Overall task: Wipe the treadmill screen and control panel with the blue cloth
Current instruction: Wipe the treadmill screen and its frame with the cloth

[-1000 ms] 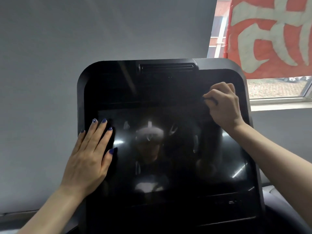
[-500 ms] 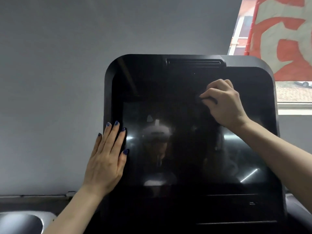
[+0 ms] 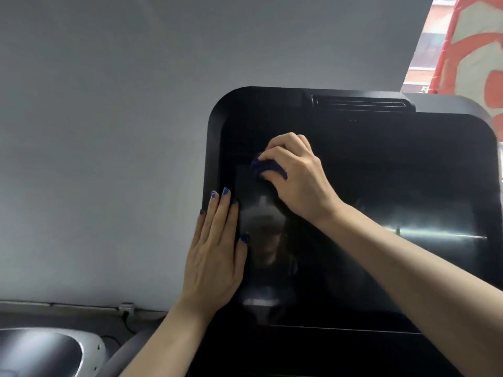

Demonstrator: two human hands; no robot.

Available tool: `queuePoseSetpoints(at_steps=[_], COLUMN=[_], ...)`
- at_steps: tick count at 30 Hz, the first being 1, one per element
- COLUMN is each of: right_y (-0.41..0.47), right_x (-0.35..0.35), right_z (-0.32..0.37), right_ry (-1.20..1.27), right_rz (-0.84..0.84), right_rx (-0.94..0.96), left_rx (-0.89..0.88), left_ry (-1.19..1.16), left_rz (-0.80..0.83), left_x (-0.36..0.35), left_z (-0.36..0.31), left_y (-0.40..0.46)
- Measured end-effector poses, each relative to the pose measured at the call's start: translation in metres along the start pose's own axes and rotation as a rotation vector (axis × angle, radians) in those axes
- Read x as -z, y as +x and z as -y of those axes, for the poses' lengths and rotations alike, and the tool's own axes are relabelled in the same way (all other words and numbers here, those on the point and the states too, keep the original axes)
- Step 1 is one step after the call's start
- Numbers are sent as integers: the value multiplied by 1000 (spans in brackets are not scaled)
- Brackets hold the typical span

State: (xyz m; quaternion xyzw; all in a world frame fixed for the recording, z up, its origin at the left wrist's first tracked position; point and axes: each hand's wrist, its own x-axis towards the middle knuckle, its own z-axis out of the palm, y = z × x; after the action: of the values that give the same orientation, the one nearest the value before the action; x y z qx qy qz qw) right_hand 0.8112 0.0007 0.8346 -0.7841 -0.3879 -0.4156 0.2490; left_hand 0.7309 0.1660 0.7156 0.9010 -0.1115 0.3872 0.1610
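A: Where is the blue cloth [image 3: 268, 167] at this moment?

B: Bunched up in the right hand [image 3: 298, 178], at the upper left part of the treadmill screen [image 3: 381, 191]; the fingers curl over it and the thumb tucks under, so only a dark blue wad shows between them; the grip is closed tight round it, and the cloth is pressed against the dark glass

A: And the left hand [image 3: 215, 257]?

B: Flat on the left edge of the console; its fingers are straight and close together, pointing up, with blue-painted nails; that grip has hold of nothing, it only rests against the frame and the margin of the glass; the two hands are near each other, the cloth just above and to the right of the left fingertips

A: What of the rest?

B: The glass is black and glossy, with pale reflections and a bright streak toward the right; a slotted vent [image 3: 359, 102] sits in the top edge of the frame; behind stands a plain grey wall [image 3: 109, 131]; at the upper right a window shows a red and white banner [image 3: 473, 50]; at the lower left a silver and black moulded part [image 3: 46, 352] lies below a cable run along the wall foot
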Motion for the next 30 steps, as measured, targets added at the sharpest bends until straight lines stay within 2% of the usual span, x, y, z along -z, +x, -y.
queuePoseSetpoints(at_steps=[5, 10, 16, 18, 21, 23, 28, 30], right_y=[9, 0, 14, 16, 11, 14, 22, 17], right_x=[-24, -28, -44, -50, -37, -27, -44, -44], right_z=[11, 7, 13, 19, 12, 3, 14, 15], right_ry=[-17, -200, -145, -144, -153, -172, -151, -144], right_rz=[34, 32, -32, -3, 125, 153, 17, 68], right_rx=[36, 112, 34, 42, 163, 213, 64, 104], left_rx=[6, -7, -11, -8, -8, -9, -4, 2], left_ry=[-13, -14, -34, -40, -48, -51, -69, -79], left_rz=[-25, -35, -38, -39, -42, -52, -70, -68], left_x=[-7, -10, -12, -12, -12, -12, -12, -11], left_z=[2, 4, 6, 6, 5, 5, 5, 5], left_y=[-3, -5, -7, -7, -7, -7, -7, -7])
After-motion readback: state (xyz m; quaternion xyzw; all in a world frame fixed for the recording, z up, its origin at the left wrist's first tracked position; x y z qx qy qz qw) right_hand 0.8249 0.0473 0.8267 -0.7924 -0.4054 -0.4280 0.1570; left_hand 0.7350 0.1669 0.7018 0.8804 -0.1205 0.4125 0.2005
